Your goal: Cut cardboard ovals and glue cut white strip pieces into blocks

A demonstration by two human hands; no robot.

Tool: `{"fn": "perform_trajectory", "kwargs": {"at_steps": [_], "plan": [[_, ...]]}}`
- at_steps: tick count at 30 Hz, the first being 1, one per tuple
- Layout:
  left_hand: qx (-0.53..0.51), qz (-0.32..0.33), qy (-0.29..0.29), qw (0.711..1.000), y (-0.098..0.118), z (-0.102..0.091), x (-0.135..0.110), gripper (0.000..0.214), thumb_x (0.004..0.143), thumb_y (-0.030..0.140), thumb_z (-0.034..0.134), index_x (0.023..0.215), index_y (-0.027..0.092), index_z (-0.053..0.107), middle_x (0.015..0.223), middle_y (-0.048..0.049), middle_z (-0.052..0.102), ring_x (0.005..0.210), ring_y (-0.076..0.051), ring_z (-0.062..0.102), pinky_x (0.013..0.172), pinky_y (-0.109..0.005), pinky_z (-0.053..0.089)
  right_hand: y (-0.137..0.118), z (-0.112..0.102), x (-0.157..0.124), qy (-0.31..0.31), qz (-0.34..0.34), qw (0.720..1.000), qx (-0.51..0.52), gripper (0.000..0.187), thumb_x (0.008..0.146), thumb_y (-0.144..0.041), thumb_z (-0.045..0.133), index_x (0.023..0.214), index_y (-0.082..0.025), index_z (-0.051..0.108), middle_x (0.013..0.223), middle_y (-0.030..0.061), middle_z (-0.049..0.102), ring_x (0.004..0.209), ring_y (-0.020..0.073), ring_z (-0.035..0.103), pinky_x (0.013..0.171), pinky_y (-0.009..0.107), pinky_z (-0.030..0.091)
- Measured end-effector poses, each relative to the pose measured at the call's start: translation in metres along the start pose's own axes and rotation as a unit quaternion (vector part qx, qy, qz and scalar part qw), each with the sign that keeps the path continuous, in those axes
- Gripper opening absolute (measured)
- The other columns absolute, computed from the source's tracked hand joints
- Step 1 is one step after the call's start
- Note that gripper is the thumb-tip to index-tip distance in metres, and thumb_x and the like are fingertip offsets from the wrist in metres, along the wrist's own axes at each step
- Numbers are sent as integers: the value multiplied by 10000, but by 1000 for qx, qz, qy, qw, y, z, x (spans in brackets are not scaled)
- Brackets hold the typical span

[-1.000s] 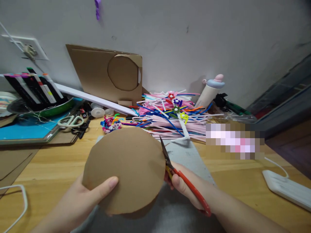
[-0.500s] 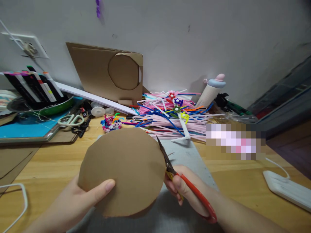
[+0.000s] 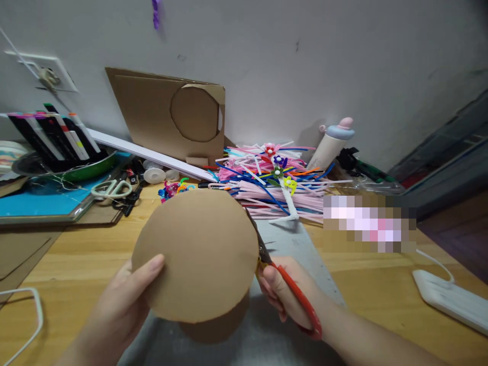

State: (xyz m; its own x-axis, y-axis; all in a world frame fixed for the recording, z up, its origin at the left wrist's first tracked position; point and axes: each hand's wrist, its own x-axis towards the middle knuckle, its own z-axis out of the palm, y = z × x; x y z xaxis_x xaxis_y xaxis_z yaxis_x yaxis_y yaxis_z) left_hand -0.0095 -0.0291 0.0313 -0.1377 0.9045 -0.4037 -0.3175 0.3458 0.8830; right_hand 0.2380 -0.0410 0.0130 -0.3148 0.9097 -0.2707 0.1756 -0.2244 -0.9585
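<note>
My left hand (image 3: 122,300) grips a round brown cardboard disc (image 3: 198,254) at its lower left edge, thumb on top. My right hand (image 3: 285,292) is closed around red-handled scissors (image 3: 290,292). Their dark blades lie against the disc's right edge and are partly hidden behind it. Both hands hover over a grey felt sheet (image 3: 290,244) on the wooden table (image 3: 76,259).
A cardboard sheet with a round cut-out (image 3: 183,117) leans on the wall. A heap of coloured pipe cleaners (image 3: 274,183) lies behind. Pale green scissors (image 3: 110,189), markers in a green dish (image 3: 57,142), a bottle (image 3: 331,142) and a white power strip (image 3: 450,297) surround the work spot.
The disc has turned and risen slightly, and my left thumb has shifted left along its edge. The scissor blades have slid further behind the right edge.
</note>
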Motion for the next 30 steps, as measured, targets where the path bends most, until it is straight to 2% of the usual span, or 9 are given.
{"fn": "perform_trajectory", "kwargs": {"at_steps": [3, 7, 12, 17, 23, 30], "plan": [[-53, 16, -3, 998, -11, 10, -4, 697, 579, 436, 790, 1218, 233, 596, 969, -61, 756, 917, -308, 693, 667, -300, 604, 7, 7, 4, 26, 12, 999, 19, 658, 657, -863, 402, 575, -212, 364, 441, -81, 313, 357, 57, 309, 309, 177, 317], [-23, 35, 17, 999, -20, 21, -3, 684, 633, 385, 785, 1264, 249, 557, 1073, -45, 728, 1024, -277, 657, 751, -275, 590, 18, 10, 8, 33, 22, 999, 2, 653, 680, -853, 390, 616, -203, 394, 462, -81, 328, 356, 59, 338, 331, 183, 335], [24, 39, 2, 999, -12, 9, 7, 730, 610, 372, 803, 1279, 238, 545, 1087, -65, 720, 1011, -286, 660, 716, -276, 598, 7, 2, 3, -21, 21, 999, -38, 726, 625, -911, 315, 653, -192, 414, 537, -59, 372, 408, 73, 393, 374, 198, 349], [70, 53, 30, 996, -4, 0, 1, 823, 498, 388, 852, 1258, 255, 566, 992, -56, 747, 911, -292, 688, 606, -247, 598, -8, -2, -6, -82, -16, 996, -10, 756, 662, -900, 252, 717, -176, 465, 613, -24, 409, 521, 107, 419, 477, 237, 414], [85, 70, 39, 993, -1, 13, -12, 771, 530, 419, 827, 1242, 256, 578, 944, -44, 754, 854, -279, 696, 600, -254, 595, -7, 1, -8, -74, -41, 996, 41, 735, 696, -868, 310, 791, -163, 496, 728, 6, 437, 588, 113, 400, 531, 252, 406], [89, 69, 28, 993, -1, 13, -14, 749, 522, 443, 821, 1211, 249, 599, 920, -46, 756, 848, -290, 698, 597, -278, 600, -7, 2, -10, -88, -45, 994, 56, 674, 718, -852, 306, 679, -187, 407, 610, -33, 372, 542, 104, 387, 503, 240, 395]]}}
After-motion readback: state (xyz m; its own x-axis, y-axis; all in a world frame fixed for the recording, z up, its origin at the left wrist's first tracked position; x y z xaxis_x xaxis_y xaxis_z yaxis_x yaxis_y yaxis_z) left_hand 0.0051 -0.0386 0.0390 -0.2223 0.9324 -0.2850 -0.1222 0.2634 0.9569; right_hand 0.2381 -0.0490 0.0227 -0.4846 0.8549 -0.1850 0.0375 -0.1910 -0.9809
